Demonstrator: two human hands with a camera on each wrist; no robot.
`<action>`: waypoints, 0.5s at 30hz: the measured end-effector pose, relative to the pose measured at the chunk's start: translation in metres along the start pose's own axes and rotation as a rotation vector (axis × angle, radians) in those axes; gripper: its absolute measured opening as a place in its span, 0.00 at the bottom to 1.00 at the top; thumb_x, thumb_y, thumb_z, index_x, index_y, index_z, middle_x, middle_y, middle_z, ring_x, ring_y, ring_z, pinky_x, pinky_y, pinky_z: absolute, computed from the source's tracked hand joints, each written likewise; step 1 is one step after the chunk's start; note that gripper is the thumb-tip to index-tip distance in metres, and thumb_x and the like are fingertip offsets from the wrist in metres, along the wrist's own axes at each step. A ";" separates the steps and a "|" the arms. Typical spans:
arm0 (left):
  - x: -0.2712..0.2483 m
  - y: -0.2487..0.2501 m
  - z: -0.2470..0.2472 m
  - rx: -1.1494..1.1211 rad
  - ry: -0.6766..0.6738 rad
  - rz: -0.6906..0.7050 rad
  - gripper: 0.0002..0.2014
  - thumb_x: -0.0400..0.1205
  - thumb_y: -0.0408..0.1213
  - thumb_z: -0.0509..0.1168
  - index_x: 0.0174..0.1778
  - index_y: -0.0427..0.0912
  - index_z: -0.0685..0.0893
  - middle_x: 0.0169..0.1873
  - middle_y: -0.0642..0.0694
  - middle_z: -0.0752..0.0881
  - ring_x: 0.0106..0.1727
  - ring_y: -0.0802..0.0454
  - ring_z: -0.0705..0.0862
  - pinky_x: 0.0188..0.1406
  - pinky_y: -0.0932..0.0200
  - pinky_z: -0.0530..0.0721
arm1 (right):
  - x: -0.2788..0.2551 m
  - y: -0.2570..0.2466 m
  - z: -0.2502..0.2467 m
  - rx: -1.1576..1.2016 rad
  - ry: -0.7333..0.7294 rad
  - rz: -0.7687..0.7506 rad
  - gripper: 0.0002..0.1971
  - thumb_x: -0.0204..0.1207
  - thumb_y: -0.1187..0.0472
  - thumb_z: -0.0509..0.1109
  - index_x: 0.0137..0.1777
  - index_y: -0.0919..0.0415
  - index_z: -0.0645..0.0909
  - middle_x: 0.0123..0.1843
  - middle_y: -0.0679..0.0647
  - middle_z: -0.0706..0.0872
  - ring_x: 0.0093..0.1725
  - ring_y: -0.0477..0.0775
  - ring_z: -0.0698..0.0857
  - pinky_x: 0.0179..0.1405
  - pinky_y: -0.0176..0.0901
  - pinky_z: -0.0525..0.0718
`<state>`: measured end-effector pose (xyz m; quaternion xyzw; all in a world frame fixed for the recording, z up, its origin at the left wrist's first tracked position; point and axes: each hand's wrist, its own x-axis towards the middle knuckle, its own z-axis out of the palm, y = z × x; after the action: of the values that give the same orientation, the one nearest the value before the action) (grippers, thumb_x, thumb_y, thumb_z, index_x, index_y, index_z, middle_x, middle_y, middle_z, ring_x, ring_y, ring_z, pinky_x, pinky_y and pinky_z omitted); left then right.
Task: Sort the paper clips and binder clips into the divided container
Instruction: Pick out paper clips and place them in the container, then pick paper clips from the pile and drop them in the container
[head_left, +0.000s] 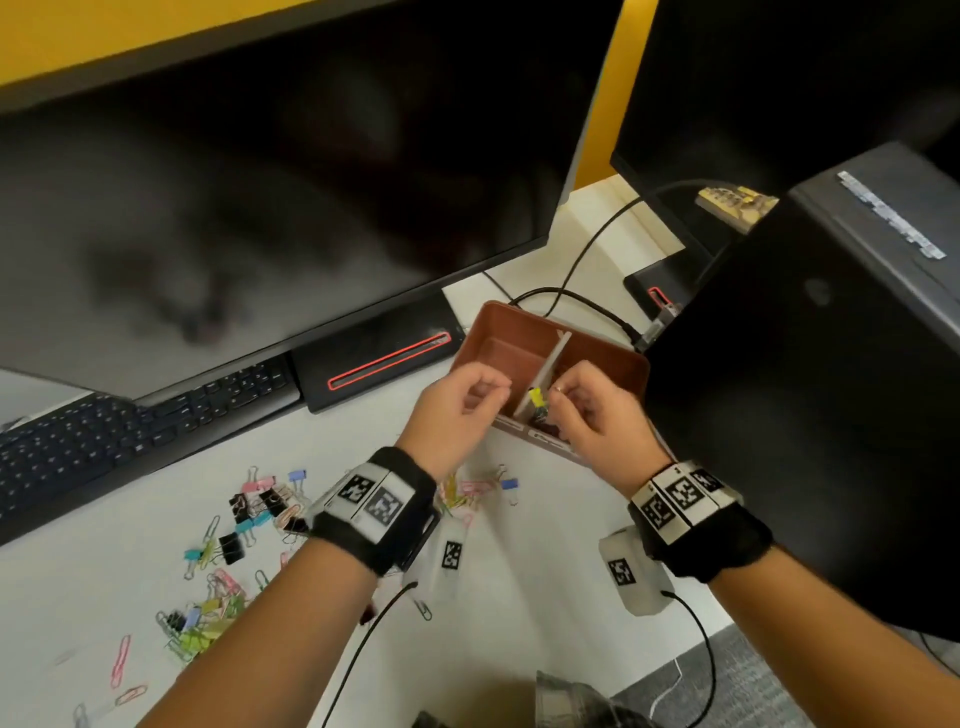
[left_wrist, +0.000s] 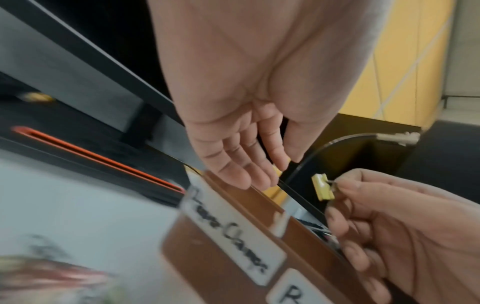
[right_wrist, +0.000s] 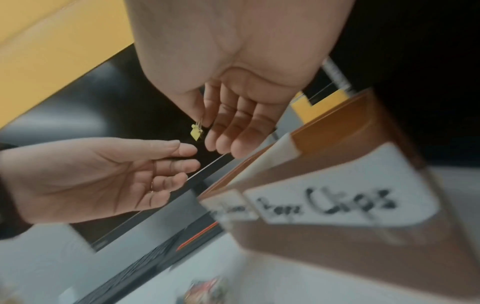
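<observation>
1. Right hand is pinching a yellow binder clip by its wire handles, thumb against fingertips, so the clip dangles just off the fingertips over the near end of the brown divided container.
2. Left hand is right alongside, on the other side of the white divider. Its fingers hang loosely curled; a thin bit of wire seems to sit between them in the right wrist view, but it's too blurry to call a paper clip, so I can't tell if it's holding anything.
3. Rest of the stuff, a mixed pile of paper clips and binder clips, is lying on the desk back behind the left wrist, well apart from the container. Lots left to sort, I'd say.
4. What could go wrong: the clip hangs almost on the divider line, so letting go from there could bounce it into the wrong half or off the front wall. The handle pinch looks light too, so it could swing or slip early. Hands are close enough to bump each other.
5. Writing: the front has handwritten white labels. The left label reads roughly "Paper Clips". The right label only shows one letter, maybe a B; the rest is cut off and blurred.
</observation>
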<state>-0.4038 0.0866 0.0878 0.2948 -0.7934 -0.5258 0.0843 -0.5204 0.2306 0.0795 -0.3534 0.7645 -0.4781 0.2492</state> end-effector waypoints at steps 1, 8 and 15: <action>-0.012 -0.010 -0.014 0.016 0.036 -0.014 0.05 0.79 0.36 0.66 0.47 0.50 0.84 0.41 0.60 0.85 0.41 0.69 0.81 0.42 0.81 0.75 | -0.002 -0.003 0.011 -0.052 -0.055 -0.033 0.04 0.78 0.61 0.66 0.41 0.56 0.75 0.32 0.47 0.83 0.31 0.46 0.82 0.34 0.36 0.80; -0.127 -0.111 -0.109 0.118 0.318 -0.360 0.03 0.80 0.37 0.66 0.44 0.51 0.82 0.42 0.52 0.86 0.41 0.56 0.85 0.41 0.69 0.81 | 0.000 -0.005 0.137 -0.372 -0.515 -0.209 0.03 0.77 0.55 0.65 0.46 0.53 0.78 0.38 0.46 0.81 0.35 0.51 0.80 0.40 0.45 0.81; -0.174 -0.170 -0.104 0.189 0.285 -0.505 0.05 0.78 0.37 0.67 0.49 0.46 0.82 0.46 0.48 0.85 0.43 0.53 0.85 0.46 0.56 0.85 | 0.010 0.002 0.191 -0.464 -0.564 -0.146 0.12 0.78 0.55 0.64 0.60 0.51 0.79 0.51 0.53 0.82 0.47 0.54 0.82 0.53 0.47 0.82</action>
<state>-0.1516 0.0555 0.0134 0.5601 -0.7206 -0.4073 0.0336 -0.3896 0.1175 -0.0024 -0.5720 0.7265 -0.1924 0.3286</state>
